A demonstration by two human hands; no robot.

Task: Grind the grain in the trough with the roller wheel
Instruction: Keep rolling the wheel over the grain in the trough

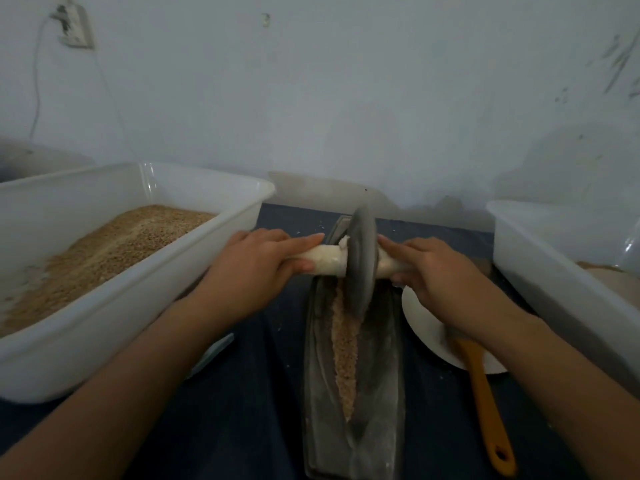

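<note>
Left hand: forearm reaching in from the lower left, palm down, fingers curled over the left end of the white axle handle, index finger lying straight along it toward the wheel.

Right hand: forearm reaching in from the lower right, palm down, fingers wrapped round the handle's right end, index finger pointing at the hub.

Roller wheel: grey disc, upright on its edge in the far half of the trough; axle lies crosswise, left to right.

Trough: dark, boat-shaped, centre of the dark cloth; long axis runs from the person toward the wall.

Grain: pale crushed strip along the trough's groove, on the near side of the wheel.

White tub, left: heaped with tan grain.

Second white tub, right.

White plate with an orange-handled brush, just right of the trough.
</note>
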